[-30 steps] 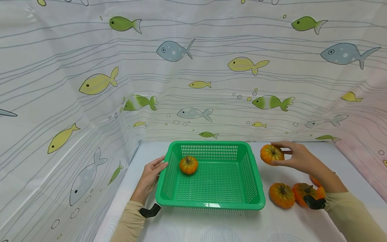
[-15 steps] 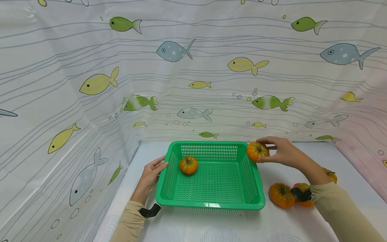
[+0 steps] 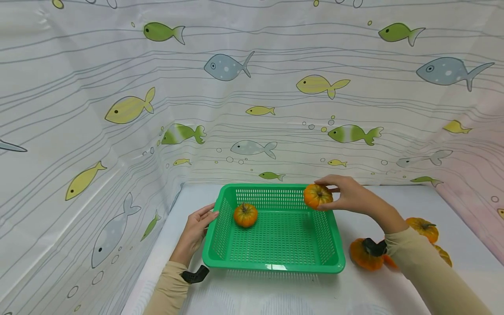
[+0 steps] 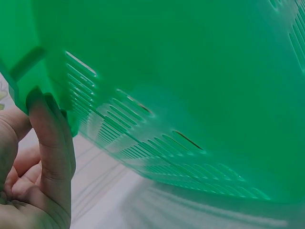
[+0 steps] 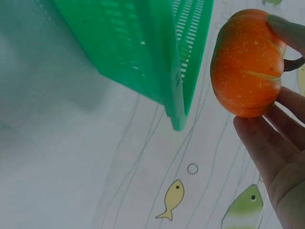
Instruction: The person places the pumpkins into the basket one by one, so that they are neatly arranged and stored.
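A green plastic basket [image 3: 271, 267] with slotted walls stands on the table. My left hand [image 3: 198, 227] holds its left rim; in the left wrist view the fingers [image 4: 52, 143] reach up under the edge. One small orange pumpkin [image 3: 246, 215] sits inside, near the left wall. My right hand [image 3: 350, 194] grips a second pumpkin [image 3: 316, 197] between thumb and fingers, above the basket's far right corner. In the right wrist view this pumpkin [image 5: 248, 67] is raised beside the green rim, its dark stem towards the palm.
Right of the basket lie several more pumpkins on the white tabletop, one [image 3: 365, 254] near the basket and another [image 3: 423, 228] farther right. My right sleeve [image 3: 429, 267] partly covers that group. A fish-patterned curtain [image 3: 291, 131] rises behind and to the left.
My right hand has carried its pumpkin leftward from beside the basket, past the right rim, to over the basket's inside. The left hand and the basket have stayed in place.
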`<act>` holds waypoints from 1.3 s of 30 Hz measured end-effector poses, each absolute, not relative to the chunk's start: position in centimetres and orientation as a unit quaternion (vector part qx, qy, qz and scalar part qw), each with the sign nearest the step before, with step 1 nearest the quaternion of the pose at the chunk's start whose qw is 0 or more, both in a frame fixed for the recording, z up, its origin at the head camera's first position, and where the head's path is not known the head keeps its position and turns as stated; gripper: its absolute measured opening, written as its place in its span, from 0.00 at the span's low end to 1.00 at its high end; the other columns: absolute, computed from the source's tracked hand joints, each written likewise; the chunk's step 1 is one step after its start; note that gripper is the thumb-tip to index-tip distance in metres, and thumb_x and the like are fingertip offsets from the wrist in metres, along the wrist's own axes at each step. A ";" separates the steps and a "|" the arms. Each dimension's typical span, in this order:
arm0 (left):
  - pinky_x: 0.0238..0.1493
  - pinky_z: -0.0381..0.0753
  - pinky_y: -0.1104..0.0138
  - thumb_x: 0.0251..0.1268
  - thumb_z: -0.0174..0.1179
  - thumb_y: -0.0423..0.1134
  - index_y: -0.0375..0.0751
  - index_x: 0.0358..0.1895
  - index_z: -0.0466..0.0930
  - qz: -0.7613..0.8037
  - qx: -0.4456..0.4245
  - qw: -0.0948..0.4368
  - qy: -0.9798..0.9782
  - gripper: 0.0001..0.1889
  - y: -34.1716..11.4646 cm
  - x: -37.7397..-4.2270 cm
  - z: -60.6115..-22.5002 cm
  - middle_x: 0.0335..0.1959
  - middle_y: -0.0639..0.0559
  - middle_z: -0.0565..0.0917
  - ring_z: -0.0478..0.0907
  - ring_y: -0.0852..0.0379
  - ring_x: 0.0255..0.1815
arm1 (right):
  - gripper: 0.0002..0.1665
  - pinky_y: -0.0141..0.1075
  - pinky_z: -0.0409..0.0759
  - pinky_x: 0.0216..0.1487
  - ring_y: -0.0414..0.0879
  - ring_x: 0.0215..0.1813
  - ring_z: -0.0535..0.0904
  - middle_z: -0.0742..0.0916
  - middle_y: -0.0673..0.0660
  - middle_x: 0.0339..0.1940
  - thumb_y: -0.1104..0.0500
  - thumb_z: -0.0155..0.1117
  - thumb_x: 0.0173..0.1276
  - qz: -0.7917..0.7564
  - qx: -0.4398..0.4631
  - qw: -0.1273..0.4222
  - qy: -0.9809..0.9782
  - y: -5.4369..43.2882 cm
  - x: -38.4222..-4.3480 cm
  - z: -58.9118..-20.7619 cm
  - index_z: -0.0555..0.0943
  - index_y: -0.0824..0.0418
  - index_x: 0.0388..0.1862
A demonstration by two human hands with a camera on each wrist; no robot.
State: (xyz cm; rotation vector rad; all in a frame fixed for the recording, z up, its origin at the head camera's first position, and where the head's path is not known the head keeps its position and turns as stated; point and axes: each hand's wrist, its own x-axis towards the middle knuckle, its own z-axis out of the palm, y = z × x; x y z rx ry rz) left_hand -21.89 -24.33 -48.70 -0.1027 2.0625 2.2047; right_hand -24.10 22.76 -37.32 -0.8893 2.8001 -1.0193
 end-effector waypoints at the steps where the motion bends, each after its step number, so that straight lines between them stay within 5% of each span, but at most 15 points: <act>1: 0.35 0.88 0.73 0.75 0.63 0.37 0.37 0.76 0.68 0.728 -0.035 0.061 0.682 0.29 -24.3 -21.9 -48.7 0.34 0.60 0.85 0.86 0.66 0.32 | 0.41 0.50 0.87 0.62 0.54 0.64 0.81 0.85 0.56 0.63 0.49 0.84 0.57 -0.327 -0.288 0.017 0.900 22.5 -24.2 -37.3 0.80 0.62 0.67; 17: 0.35 0.88 0.73 0.75 0.63 0.37 0.37 0.76 0.67 0.728 -0.042 0.062 0.682 0.30 -24.3 -21.9 -48.7 0.33 0.60 0.85 0.85 0.66 0.32 | 0.38 0.50 0.87 0.58 0.54 0.60 0.82 0.87 0.59 0.60 0.51 0.83 0.57 -0.286 -0.323 0.011 0.902 18.2 -25.3 -37.4 0.81 0.64 0.65; 39: 0.37 0.89 0.72 0.75 0.62 0.36 0.35 0.76 0.67 0.729 -0.029 0.059 0.681 0.29 -24.4 -22.0 -48.8 0.34 0.61 0.87 0.86 0.65 0.34 | 0.39 0.43 0.86 0.55 0.50 0.57 0.82 0.86 0.58 0.59 0.51 0.84 0.57 -0.285 -0.323 0.071 0.900 13.1 -27.4 -39.9 0.81 0.62 0.65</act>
